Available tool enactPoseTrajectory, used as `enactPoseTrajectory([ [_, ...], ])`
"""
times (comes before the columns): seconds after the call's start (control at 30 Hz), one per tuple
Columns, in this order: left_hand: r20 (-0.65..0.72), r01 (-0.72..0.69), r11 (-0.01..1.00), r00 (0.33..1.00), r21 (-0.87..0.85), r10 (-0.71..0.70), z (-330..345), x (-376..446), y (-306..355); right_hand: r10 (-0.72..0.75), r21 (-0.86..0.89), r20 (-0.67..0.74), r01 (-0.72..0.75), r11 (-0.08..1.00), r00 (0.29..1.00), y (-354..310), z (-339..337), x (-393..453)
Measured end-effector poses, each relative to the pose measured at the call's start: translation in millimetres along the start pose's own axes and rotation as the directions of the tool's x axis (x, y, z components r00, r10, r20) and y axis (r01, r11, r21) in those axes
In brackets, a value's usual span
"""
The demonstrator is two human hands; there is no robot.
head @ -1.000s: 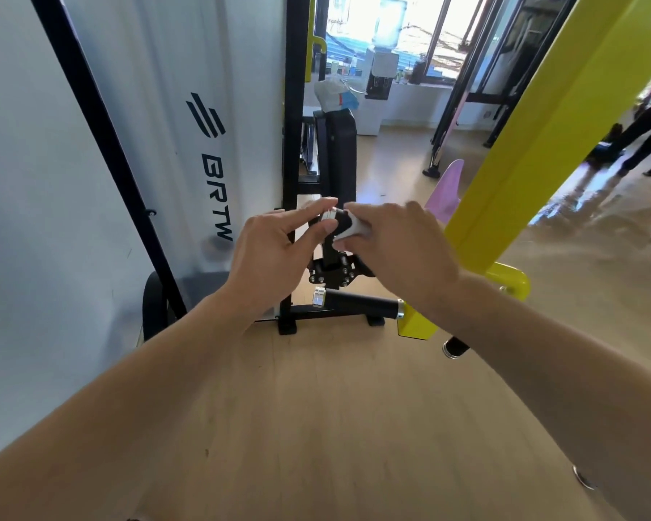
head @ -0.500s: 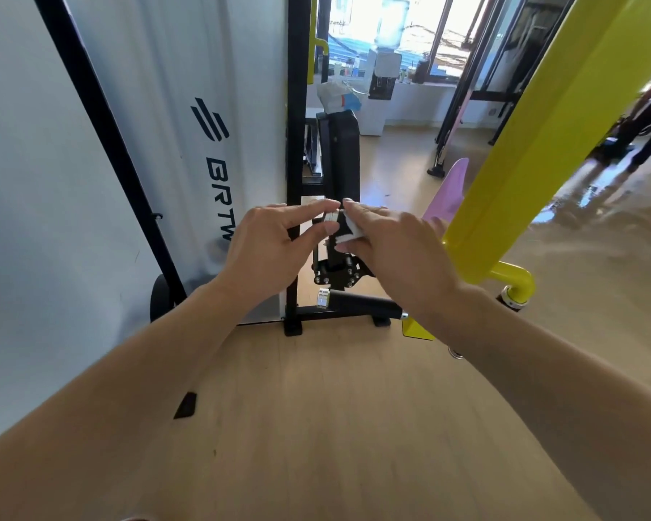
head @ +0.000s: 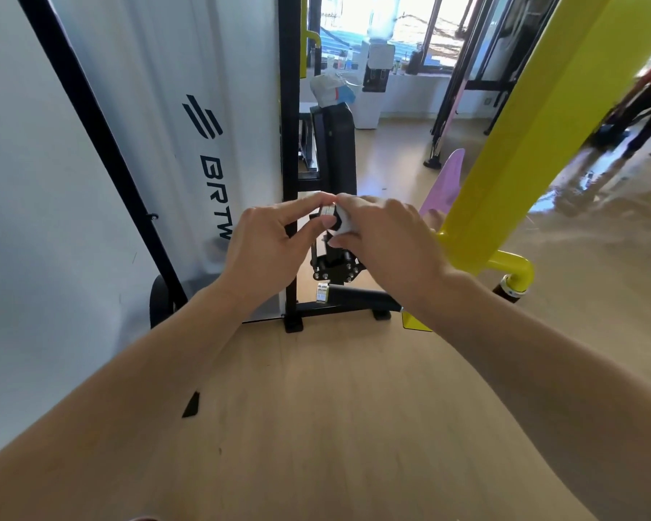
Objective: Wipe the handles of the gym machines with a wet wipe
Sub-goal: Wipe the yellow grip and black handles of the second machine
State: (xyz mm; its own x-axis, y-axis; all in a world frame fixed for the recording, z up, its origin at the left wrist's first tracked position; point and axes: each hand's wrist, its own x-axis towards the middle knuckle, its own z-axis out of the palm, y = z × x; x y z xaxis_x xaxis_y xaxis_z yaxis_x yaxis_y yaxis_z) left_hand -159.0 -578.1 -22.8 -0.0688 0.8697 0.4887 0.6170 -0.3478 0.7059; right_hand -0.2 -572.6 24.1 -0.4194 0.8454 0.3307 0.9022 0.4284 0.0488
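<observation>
While both bare forearms reach forward over a pale wooden floor, the scene reads as follows.

Surroundings: a white machine shroud with dark "BRTW" lettering fills the 10 o'clock area, edged by a black upright post; a thick yellow steel beam slants across 2 o'clock; a pink flat piece shows just behind the right hand; a water dispenser stands far off at 12 o'clock by bright windows.

In the way: the two hands cover most of the handle, and the right forearm crosses in front of the yellow beam's foot.

Handle: a small black machine handle with a silver end, near centre, above a black bolted bracket.

Wipe: a small white wet wipe, bunched, pressed against the handle at centre.

Left hand: index finger and thumb pinch the handle's silver end; the other fingers curl loosely.

Right hand: fingers curl around the wipe, holding it to the handle.
</observation>
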Motion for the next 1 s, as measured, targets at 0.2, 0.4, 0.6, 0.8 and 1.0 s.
enactPoseTrajectory([
  [0.2, 0.036, 0.060, 0.998, 0.998, 0.012, -0.060, -1.1, 1.1, 2.1, 0.128, -0.253, 0.078, -0.104, 0.962, 0.989, 32.4, -6.3, -21.5],
  [0.4, 0.007, 0.080, 0.997, 0.997, -0.012, -0.080, 2.6, -1.2, 2.3, 0.049, -0.094, -0.036, -0.052, 0.994, 0.998, 17.5, 3.7, -6.8],
  [0.6, 0.020, 0.023, 1.000, 1.000, -0.018, -0.022, -1.3, 2.1, 0.3, -0.023, 0.118, -0.186, 0.046, 0.992, 0.982, 3.8, 28.1, 4.3],
  [0.8, 0.014, 0.062, 0.996, 0.998, -0.071, -0.061, 10.6, -4.4, -1.4, -0.067, 0.150, -0.427, 0.144, 0.978, 0.902, 42.3, 44.7, -39.3],
  [1.0, -0.062, 0.106, 0.988, 0.992, -0.114, -0.114, 24.3, -18.2, -10.7, 0.311, 0.755, -0.201, -0.055, 0.653, 0.929, 20.0, 48.8, -91.7],
])
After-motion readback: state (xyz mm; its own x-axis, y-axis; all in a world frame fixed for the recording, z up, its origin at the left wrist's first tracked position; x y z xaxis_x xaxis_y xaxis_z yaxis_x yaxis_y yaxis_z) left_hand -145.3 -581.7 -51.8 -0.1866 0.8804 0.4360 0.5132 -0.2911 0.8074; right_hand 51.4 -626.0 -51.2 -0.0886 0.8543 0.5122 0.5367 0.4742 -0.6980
